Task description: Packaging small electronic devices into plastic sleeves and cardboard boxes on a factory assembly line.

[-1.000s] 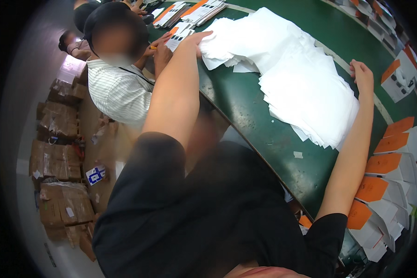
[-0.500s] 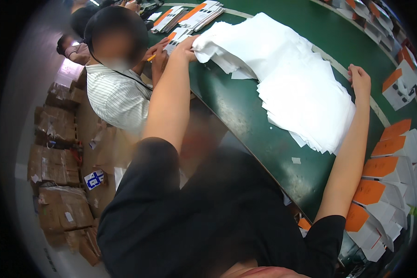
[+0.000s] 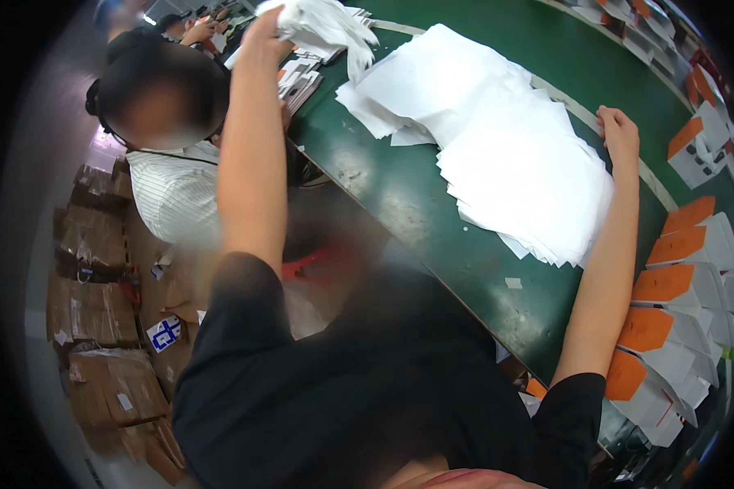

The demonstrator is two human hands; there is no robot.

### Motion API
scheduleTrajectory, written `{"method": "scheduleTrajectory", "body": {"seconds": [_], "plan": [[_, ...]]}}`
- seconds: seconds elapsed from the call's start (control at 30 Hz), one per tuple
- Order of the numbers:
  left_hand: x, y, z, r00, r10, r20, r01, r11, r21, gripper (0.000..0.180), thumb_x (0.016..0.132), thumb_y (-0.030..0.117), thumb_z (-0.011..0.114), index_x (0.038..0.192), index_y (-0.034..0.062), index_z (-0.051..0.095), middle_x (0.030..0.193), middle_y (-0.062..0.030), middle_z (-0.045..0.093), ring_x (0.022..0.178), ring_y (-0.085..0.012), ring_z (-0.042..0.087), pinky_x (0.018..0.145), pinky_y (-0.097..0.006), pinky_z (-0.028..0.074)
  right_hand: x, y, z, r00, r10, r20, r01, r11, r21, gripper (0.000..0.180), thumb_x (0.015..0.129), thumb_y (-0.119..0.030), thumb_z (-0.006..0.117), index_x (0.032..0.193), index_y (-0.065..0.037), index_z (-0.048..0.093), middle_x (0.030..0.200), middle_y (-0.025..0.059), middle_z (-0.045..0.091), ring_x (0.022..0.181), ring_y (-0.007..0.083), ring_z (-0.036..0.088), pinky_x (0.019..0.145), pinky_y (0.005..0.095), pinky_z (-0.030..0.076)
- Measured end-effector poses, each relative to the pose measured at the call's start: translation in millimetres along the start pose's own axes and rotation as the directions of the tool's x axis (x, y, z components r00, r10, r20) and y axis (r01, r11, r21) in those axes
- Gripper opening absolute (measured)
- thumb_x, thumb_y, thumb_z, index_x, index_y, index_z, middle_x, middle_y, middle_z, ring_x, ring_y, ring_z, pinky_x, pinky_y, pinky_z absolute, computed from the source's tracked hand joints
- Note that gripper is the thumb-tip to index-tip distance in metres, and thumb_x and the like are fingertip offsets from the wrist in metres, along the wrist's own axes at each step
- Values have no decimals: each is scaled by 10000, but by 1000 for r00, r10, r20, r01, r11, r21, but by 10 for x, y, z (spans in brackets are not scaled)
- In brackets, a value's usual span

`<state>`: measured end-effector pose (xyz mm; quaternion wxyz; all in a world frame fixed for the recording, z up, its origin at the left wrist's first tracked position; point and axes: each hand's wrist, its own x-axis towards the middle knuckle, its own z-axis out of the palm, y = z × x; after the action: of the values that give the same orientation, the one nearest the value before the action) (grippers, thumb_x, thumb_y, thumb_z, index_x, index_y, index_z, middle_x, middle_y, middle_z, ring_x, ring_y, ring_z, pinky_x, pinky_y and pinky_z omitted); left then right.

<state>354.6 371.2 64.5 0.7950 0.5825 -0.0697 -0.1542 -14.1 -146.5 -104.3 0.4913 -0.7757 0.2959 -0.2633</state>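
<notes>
My left hand is raised at the far left, its fingers closed on a crumpled bunch of thin white sheets that hangs beyond the table's near edge stack. A wide fanned pile of white sheets lies across the green table, its layered edges stepping toward me. Beside the pile's right edge is my right hand, fingers curled inward with nothing visible in them. My right forearm runs along that side of the pile.
A person in a striped shirt sits close on the left, near stacked printed white-and-orange pieces. Folded white-and-orange boxes line the right side. Brown cartons stand on the floor at left.
My left hand has lifted a bunch of white sheets off the pile's far left end and moved up and left. My right hand stays beside the pile, fingers more curled.
</notes>
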Motion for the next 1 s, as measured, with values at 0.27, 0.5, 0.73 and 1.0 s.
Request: {"method": "scheduleTrajectory", "body": {"seconds": [0.27,0.5,0.73,1.0], "plan": [[-769,487,1392,918,338,206,-347,938,6,227,955,78,555,1116,-53,650,1001,-173,735,892,-266,735,801,-406,627,91,155,-88,1000,7,5,-7,999,43,283,929,-326,652,970,-61,741,851,0,701,701,100,593,619,266,475],[-1397,-554,2492,885,352,304,-179,861,-475,231,970,90,521,1131,-32,634,1053,-177,719,944,-284,723,837,-406,619,15,66,-274,987,157,41,-155,830,536,244,940,-312,671,1026,-90,723,948,-10,701,809,103,622,696,256,474],[-2247,-1955,3271,973,72,219,87,765,-639,311,1060,168,496,1309,-17,518,1308,-112,600,1227,-247,572,1117,-415,421,24,40,-440,987,151,-58,-65,701,710,241,927,-301,683,1046,-94,715,983,-8,697,852,113,616,745,295,481],[-3074,-2661,2882,955,-253,154,295,857,-421,449,1056,192,532,1420,-44,417,1428,-132,516,1310,-262,514,1129,-425,405,134,9,-461,991,123,46,-123,754,645,253,944,-308,685,1078,-94,703,1019,-16,687,889,101,614,768,274,477]]}}
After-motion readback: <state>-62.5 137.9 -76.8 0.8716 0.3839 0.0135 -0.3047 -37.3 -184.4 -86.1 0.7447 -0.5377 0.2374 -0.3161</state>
